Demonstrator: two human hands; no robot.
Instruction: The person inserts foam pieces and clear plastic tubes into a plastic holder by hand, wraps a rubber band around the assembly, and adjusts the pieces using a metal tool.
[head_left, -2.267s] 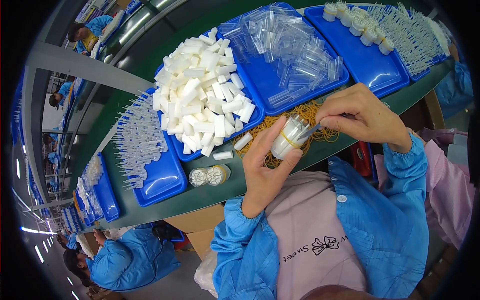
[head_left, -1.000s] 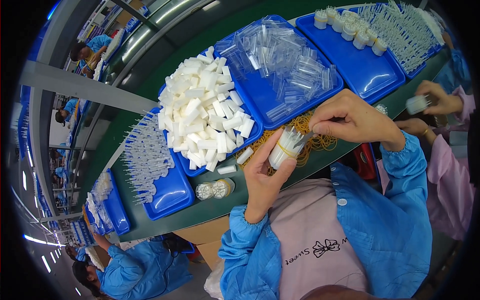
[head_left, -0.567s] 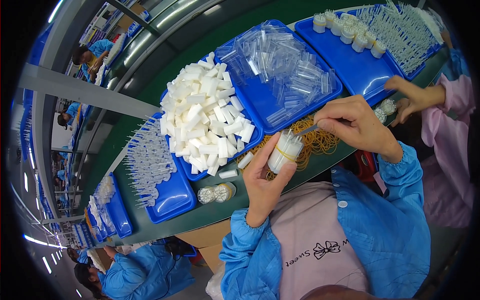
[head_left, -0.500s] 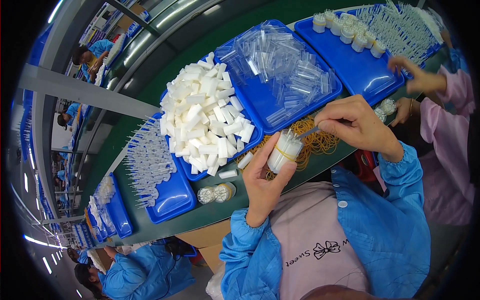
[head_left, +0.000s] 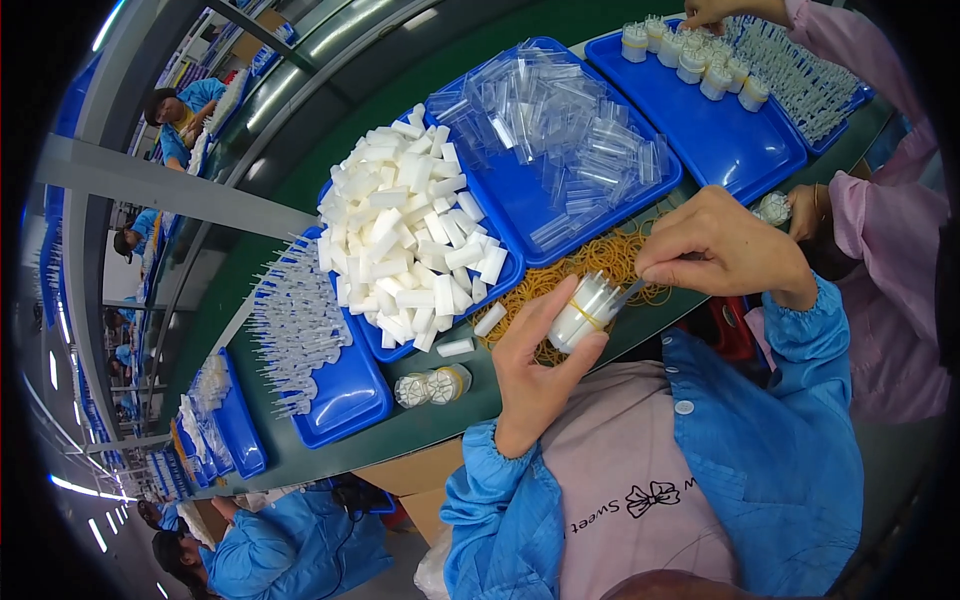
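My left hand (head_left: pixel 535 365) is closed around a short bundle of white pieces in clear sleeves (head_left: pixel 584 312), tied with a yellow rubber band. Between the thumb and fingers of my right hand (head_left: pixel 715 250) is a thin, flat grey tool (head_left: pixel 630 291), its tip at the bundle's upper end. Whether that tip is inside or only against a piece, I cannot tell. Loose yellow rubber bands (head_left: pixel 610 258) lie in a heap behind the bundle. Two banded bundles (head_left: pixel 432 386) lie on the table left of my left hand.
A heap of white blocks (head_left: pixel 405 235) fills one blue tray; clear plastic sleeves (head_left: pixel 600 150) lie in the tray beside it. Finished-looking bundles (head_left: pixel 692 62) stand in a blue tray (head_left: pixel 735 165) at far right, where a co-worker's hand (head_left: pixel 710 12) reaches. White spiky pieces (head_left: pixel 295 325) cover another tray left.
The bundle has tilted and shifted slightly right in my left hand, with the tool's tip staying at its end. The co-worker's hand has moved away to the standing bundles.
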